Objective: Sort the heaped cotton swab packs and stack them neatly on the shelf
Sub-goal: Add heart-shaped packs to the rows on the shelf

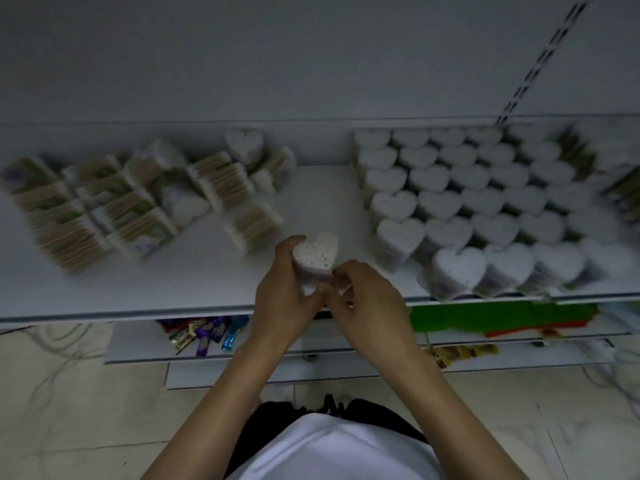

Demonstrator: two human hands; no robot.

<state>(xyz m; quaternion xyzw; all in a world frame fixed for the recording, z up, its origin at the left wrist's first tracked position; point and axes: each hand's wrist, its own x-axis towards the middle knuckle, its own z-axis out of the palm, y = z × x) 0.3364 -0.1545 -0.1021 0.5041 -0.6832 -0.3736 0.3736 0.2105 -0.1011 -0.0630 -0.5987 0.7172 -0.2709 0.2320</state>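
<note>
While both bare forearms are reaching forward over the shelf's front edge, the left hand (282, 299) is gripping a heart-shaped swab pack (316, 258) by its side, thumb and fingers wrapped around the clear wall. The right hand (369, 296) is pinching at the pack's lower right corner with its fingertips (341, 275), where a few loose swab ends seem to be showing; the blur makes this hard to confirm. The pack's top face is showing as a white, dotted field of cotton tips, with a purplish band lying below it; no lettering is reading clearly. Beyond and to the right of the hands, rows of matching heart packs (460, 199) are standing close together on the smooth white shelf (322, 202). Beyond and to the left, flat rectangular packs (104, 206) with pale wooden sticks and purple-marked labels are lying heaped and tilted, a few hearts mixed among them. Their printing is too blurred to read.
</note>
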